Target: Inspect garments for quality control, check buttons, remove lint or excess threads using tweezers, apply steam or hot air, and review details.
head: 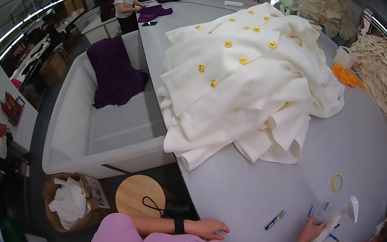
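Observation:
My left hand [207,229] rests at the grey table's near edge with nothing in it. At the right, my right hand [311,230] touches or grips a clear spray bottle [325,211] with a white trigger head; how firmly cannot be told. Between the hands lie blue-handled thread snips [275,220], nearer the right hand. Beyond the bottle is a roll of yellow tape [338,183]. A large heap of white garments with gold buttons [235,89] covers much of the table ahead and hangs over its left edge.
A white bin [76,112] with a purple cloth [116,73] over its side stands left, near a round wooden stool [141,195] and a carton of white cloth [70,204]. Beige fabric piles [384,81] line the right. Another person [124,3] handles purple garments far left.

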Demonstrator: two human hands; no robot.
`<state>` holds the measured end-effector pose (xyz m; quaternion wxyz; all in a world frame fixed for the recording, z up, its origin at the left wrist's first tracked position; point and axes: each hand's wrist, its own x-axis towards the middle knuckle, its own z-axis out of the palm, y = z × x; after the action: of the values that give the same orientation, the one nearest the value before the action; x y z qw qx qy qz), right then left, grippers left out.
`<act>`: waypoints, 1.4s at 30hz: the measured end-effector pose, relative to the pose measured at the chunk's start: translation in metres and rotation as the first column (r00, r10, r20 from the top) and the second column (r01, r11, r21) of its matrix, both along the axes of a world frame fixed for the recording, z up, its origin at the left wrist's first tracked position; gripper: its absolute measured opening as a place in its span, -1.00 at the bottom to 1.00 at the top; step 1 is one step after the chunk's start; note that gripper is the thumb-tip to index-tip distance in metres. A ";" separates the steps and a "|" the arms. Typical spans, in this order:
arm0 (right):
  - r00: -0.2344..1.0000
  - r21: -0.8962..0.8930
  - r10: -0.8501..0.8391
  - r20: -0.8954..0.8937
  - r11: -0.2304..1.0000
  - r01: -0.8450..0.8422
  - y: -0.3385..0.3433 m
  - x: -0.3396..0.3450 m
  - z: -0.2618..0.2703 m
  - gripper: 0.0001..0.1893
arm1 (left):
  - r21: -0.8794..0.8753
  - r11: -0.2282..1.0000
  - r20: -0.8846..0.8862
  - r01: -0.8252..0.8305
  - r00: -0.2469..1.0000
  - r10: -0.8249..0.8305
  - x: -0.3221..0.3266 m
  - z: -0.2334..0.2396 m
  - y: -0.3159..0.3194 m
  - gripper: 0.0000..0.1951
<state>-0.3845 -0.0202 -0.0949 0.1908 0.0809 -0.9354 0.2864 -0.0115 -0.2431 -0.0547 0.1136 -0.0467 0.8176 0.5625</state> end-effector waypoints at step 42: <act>0.990 -0.357 0.114 0.086 0.931 -0.076 0.053 0.032 0.042 -0.61 | 0.116 0.993 0.063 -0.001 0.998 -0.007 -0.031 0.001 -0.016 -0.60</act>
<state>-0.3524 0.0331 -0.0529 0.1384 0.0755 -0.8726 0.4622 -0.0422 -0.2591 -0.0533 0.1427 -0.0563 0.7795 0.6073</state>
